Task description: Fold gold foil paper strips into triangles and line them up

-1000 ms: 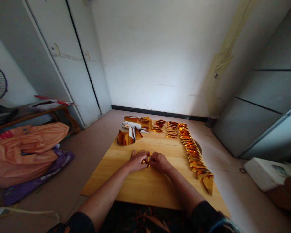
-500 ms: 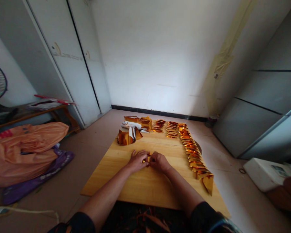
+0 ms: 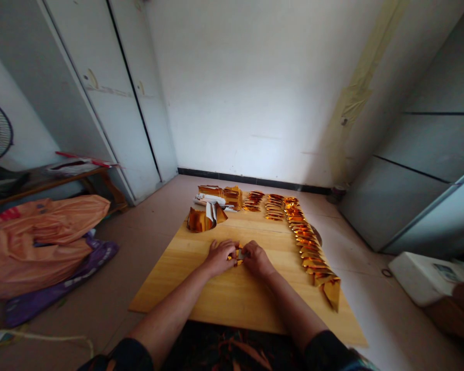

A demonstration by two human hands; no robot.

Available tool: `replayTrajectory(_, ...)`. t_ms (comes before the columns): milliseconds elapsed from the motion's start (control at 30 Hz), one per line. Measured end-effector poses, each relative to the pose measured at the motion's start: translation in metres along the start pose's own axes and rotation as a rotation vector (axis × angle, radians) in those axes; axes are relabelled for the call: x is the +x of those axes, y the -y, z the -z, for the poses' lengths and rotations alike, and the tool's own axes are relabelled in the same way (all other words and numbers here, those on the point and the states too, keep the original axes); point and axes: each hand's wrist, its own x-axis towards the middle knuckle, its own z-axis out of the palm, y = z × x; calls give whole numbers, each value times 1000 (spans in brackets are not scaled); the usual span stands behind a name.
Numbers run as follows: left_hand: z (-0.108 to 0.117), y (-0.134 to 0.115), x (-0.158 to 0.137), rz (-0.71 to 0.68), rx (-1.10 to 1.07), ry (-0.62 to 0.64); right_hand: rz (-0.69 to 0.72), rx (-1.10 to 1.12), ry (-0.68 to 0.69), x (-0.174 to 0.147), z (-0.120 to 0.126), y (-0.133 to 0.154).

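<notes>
Shifting slightly toward its own side since the frame half a second ago, the right hand is drawing a little away from the left hand, and more of the small foil piece is showing between them. From my remote view I am seeing both hands clamping that piece, fingers curling in from either side, close together but leaving a narrow gap. Gold edges and a paler patch are showing in the gap; its exact shape is hiding behind the fingers, so I am not able to make it out.

It is sitting near the middle of the wooden surface, between the two hands. Beyond the left hand, I am seeing a curled gold bundle resting near the surface's left edge, with a white roll and a gold stack lying farther back. Two short rows of folded gold pieces, the nearer row and the farther row, are standing along the far side. A long row is running down the right side, ending in a larger pointed piece. On the floor at left, an orange bag is lying over a purple bag.
</notes>
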Motion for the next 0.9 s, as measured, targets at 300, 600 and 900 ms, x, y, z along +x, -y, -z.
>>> replayTrajectory(300, -3, 3, 0, -18, 40, -11, 2, -46, -83, -1, -7, 1)
replayTrajectory(600, -14, -11, -6, 22, 79, -183, 76, -269, -57, -31, -4, 30)
replayTrajectory(900, 5, -4, -10, -47, 127, -30, 122, -551, 33, -36, 9, 35)
